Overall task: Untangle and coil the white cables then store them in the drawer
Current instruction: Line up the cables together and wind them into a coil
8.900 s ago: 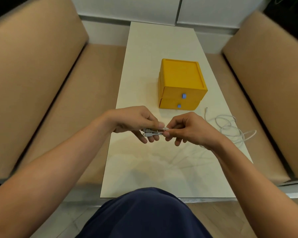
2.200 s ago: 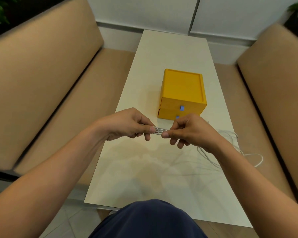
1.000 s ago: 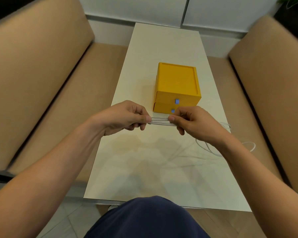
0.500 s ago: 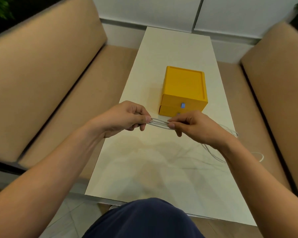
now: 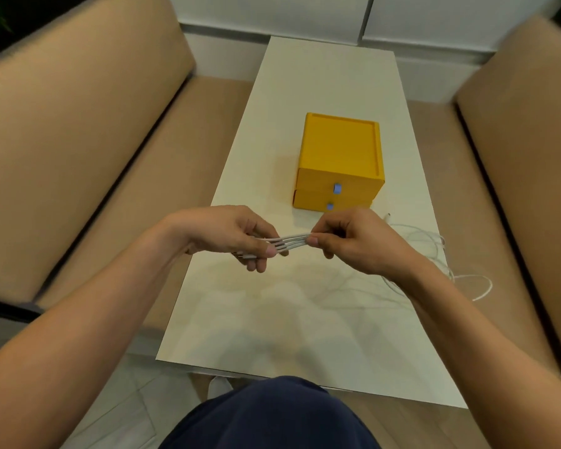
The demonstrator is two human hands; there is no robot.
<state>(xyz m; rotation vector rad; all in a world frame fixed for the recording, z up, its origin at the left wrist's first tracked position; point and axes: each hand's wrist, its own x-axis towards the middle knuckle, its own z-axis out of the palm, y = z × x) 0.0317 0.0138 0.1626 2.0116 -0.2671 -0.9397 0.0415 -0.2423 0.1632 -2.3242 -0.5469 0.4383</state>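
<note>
Hands (image 5: 227,234) (image 5: 353,241) | both grips still pinch white cables (image 5: 290,241) | strands fanned wider

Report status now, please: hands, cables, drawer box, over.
Left hand and right hand both pinch the white cables taut between them. Loose loops trail right on the table. Yellow drawer box shut, both drawers. Nothing in the way.
</note>
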